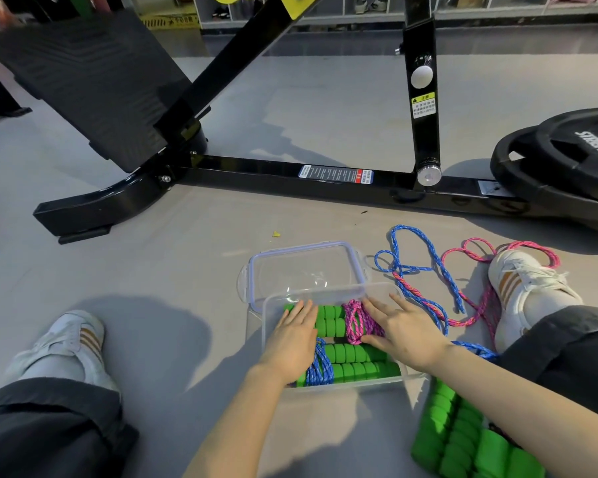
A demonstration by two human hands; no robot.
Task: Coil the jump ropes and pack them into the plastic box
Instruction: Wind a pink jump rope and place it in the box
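A clear plastic box (328, 292) stands on the floor between my legs. Inside lie two coiled jump ropes with green foam handles (356, 353): a pink coil (357, 320) at the back and a blue coil (320, 367) at the front. My left hand (292, 343) presses flat on the left end of the ropes. My right hand (403, 331) lies flat on the right side, thumb beside the pink coil. Loose blue rope (418, 257) and loose pink rope (477, 250) sprawl on the floor to the right. More green handles (460, 432) lie under my right forearm.
The box's clear lid (304, 267) lies just behind the box. A black gym machine's base bar (290, 174) crosses the floor beyond. Black weight plates (567, 157) stack at the right. My shoes rest at the left (73, 343) and right (525, 288).
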